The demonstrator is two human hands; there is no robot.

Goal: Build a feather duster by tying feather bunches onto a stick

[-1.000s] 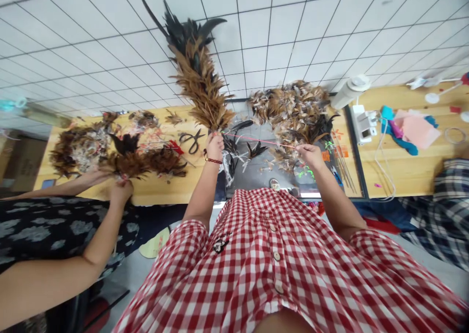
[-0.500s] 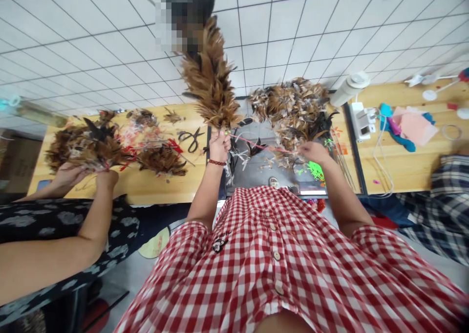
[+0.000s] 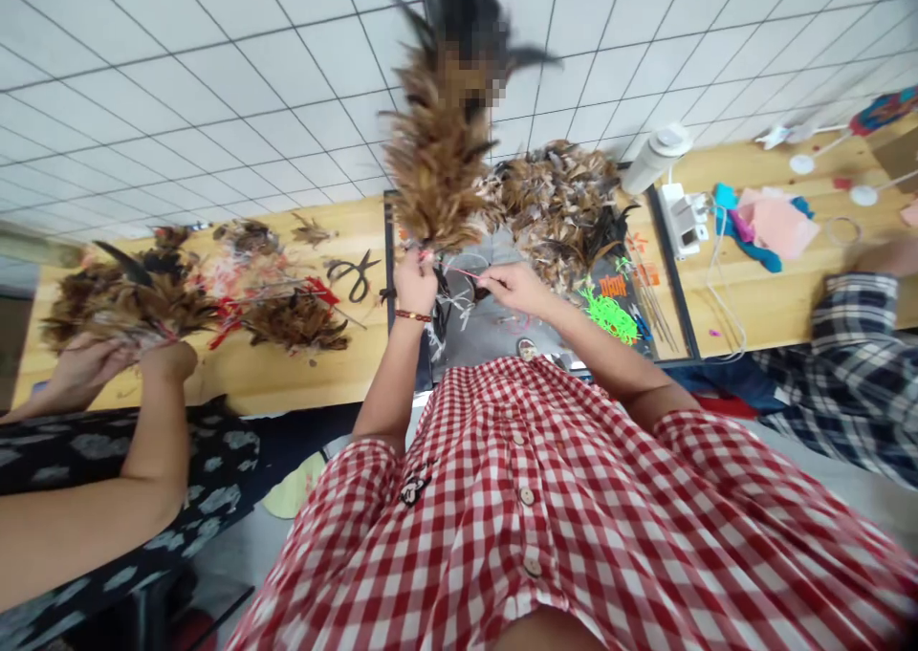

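Observation:
A feather duster (image 3: 437, 163) with brown plumes and dark feathers at its top stands upright in my left hand (image 3: 416, 283), whose fingers wrap round its lower end. Pink cord (image 3: 465, 272) runs from that end across to my right hand (image 3: 514, 288), which pinches it. The duster's handle is hidden by my left hand. Beyond my right hand lies a heap of loose brown and white feathers (image 3: 559, 202). White strips (image 3: 459, 305) lie on the dark tray-like surface below my hands.
Black scissors (image 3: 353, 276) lie on the wooden table (image 3: 294, 374) to the left. A co-worker's hands (image 3: 129, 359) hold feathers there. Green strips (image 3: 609, 312), a white bottle (image 3: 656, 157) and a power strip (image 3: 681, 221) are on the right. Another person's plaid sleeve (image 3: 853, 326) shows at far right.
My right hand has moved left, close to my left hand, and the stretch of pink cord between them is shorter. The duster's top has swung right, and the whole view has shifted slightly.

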